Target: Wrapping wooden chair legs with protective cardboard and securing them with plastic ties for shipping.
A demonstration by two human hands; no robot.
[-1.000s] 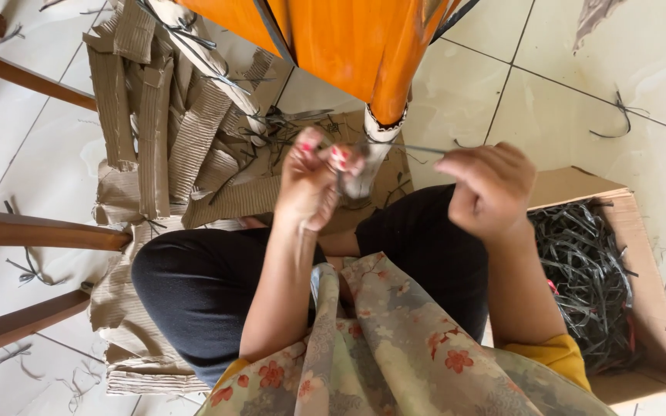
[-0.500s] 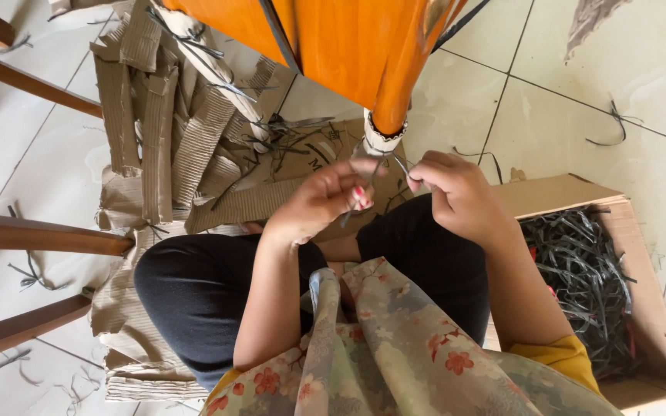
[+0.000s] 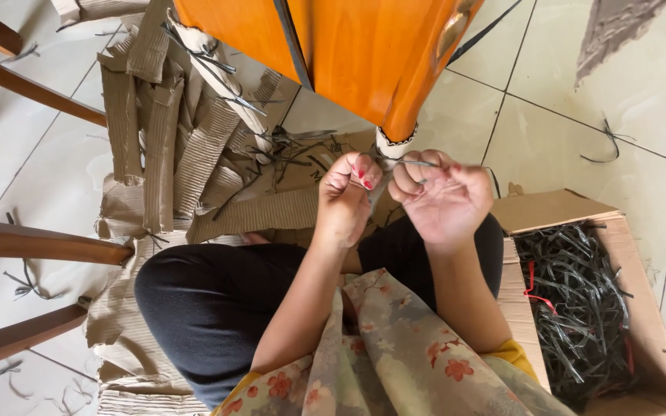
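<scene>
My left hand (image 3: 350,194) and my right hand (image 3: 439,192) are close together just below the wrapped foot of an orange wooden furniture leg (image 3: 364,54). Both pinch a thin dark plastic strip (image 3: 412,163) that runs between them beside the white wrapping (image 3: 388,146) at the foot. My left fingers are curled tight on the strip's left end. My right fingers hold its right end, palm turned up. I sit on the floor with black trousers (image 3: 225,300) and a floral cloth over my lap.
A cardboard box (image 3: 657,347) full of dark plastic strips stands on the tiles at the right. Torn corrugated cardboard pieces (image 3: 171,146) lie piled at the left. Brown wooden chair legs (image 3: 32,243) cross the left edge. Loose strip scraps (image 3: 607,142) lie about the tiles.
My right hand has come in from the right to meet my left hand at the leg's foot. Both hands now grip the strip close together.
</scene>
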